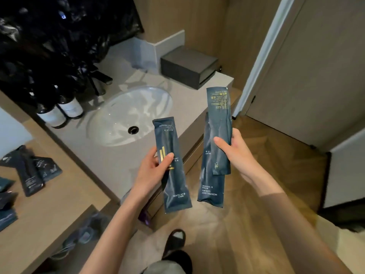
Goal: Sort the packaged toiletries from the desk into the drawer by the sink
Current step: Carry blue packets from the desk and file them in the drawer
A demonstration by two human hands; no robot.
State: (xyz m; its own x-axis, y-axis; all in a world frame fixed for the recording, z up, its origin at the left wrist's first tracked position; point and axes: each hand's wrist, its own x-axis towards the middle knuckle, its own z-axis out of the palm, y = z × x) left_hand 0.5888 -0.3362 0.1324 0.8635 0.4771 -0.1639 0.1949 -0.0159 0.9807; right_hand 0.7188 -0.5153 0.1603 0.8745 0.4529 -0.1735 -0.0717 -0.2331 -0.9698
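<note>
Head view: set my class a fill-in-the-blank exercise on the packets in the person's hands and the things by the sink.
The left hand holds ____ packet.
Its label reads DENTAL ____.
The right hand holds ____ overlapping packets.
Beside the sink stand ____ bottles.
Missing words: one; KIT; two; two.

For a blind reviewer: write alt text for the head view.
A person's left hand holds one dark blue dental kit packet and the right hand holds two similar packets, before a vanity with a white sink. More packets lie on the desk at left.
</note>
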